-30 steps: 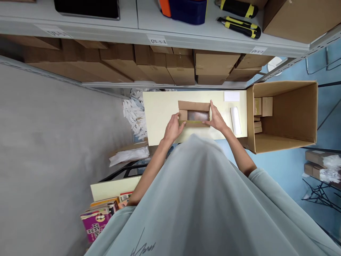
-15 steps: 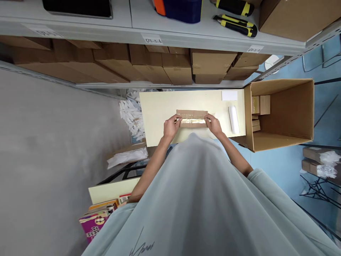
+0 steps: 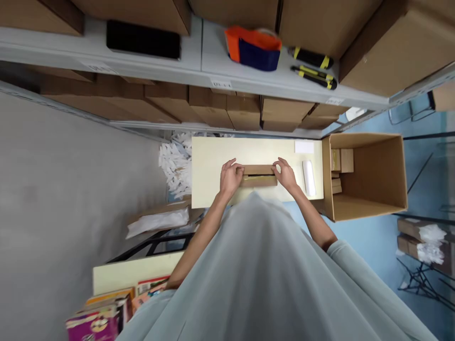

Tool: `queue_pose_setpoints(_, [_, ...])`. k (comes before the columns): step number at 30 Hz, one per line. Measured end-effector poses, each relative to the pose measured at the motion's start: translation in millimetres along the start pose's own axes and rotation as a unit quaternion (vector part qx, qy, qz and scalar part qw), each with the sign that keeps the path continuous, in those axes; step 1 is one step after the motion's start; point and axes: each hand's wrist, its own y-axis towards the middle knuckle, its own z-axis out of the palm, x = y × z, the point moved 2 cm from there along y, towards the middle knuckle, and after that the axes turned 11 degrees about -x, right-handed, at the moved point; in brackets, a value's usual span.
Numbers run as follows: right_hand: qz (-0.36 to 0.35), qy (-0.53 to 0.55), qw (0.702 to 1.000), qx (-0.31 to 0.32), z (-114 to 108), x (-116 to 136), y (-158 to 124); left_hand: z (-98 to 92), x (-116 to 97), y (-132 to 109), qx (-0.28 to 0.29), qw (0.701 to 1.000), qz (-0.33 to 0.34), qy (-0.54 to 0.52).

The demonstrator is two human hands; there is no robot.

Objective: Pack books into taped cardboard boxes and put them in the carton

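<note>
Head view, looking down over the person's pale shirt. We see the small cardboard box (image 3: 259, 175) lying flat on the cream table (image 3: 209, 161), towards its near edge and midway between the left and right ends. The left hand (image 3: 231, 177) is clamped on the box's left end and the right hand (image 3: 285, 174) on its right end. On each hand the fingers curl over the top panel, while the thumbs are hidden on the near side.

We judge that this grip from opposite ends keeps the box square against the table and presses the top panel down. A dark slit runs along the near face, where the panels do not quite meet.

To the right of the right hand, near it but apart, a white roll (image 3: 309, 177) lies with its long axis running near to far. A white slip (image 3: 304, 147) lies flat at the far right corner. Both appear to be kept within easy reach on that side.

A large open carton (image 3: 369, 203) stands just beside the table's right edge, tipped so its mouth faces us, with several small boxes (image 3: 340, 161) stacked inside against its left wall. Shredded white packing (image 3: 176, 163) is heaped past the table's left edge.

On the grey shelf (image 3: 199, 57) beyond the table lie two yellow-and-black utility knives (image 3: 313, 71), an orange-and-blue item (image 3: 254, 49) and a black flat slab (image 3: 143, 40). Brown cartons (image 3: 209, 106) fill the level beneath. Books (image 3: 103, 317) are stacked at the near left.
</note>
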Motion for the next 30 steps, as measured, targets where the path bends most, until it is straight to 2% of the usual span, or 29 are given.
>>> queue_pose_setpoints(4, [-0.099,-0.012,0.992,-0.077,-39.7,38.2,57.7,-23.1,-41.4,61.3,-0.068,0.994,0.074,-0.047])
queue_pose_setpoints(9, [-0.243,-0.042,0.95,-0.189,-103.1,121.2,137.2,-67.2,-122.7,141.3,-0.16,0.968,0.166,-0.098])
queue_pose_setpoints(12, [-0.29,-0.097,0.927,-0.217,-129.7,173.0,174.1,-91.6,-165.7,170.9,-0.212,0.95,0.199,-0.115])
queue_pose_setpoints(15, [-0.271,-0.178,0.927,-0.19,-140.9,207.8,203.3,-106.4,-191.6,183.8,-0.238,0.944,0.199,-0.115])
queue_pose_setpoints(17, [-0.245,-0.216,0.931,-0.16,-141.3,218.5,217.5,-111.0,-198.5,184.8,-0.237,0.945,0.194,-0.113])
queue_pose_setpoints(20, [-0.222,-0.241,0.935,-0.14,-137.0,220.9,230.9,-113.1,-197.3,179.1,-0.231,0.947,0.192,-0.117])
queue_pose_setpoints(26, [-0.2,-0.239,0.938,-0.15,-133.2,215.9,241.6,-107.7,-179.4,162.1,-0.216,0.954,0.161,-0.13])
queue_pose_setpoints(30, [-0.194,-0.202,0.946,-0.165,-134.6,211.3,232.4,-105.1,-159.1,142.7,-0.206,0.958,0.138,-0.142])
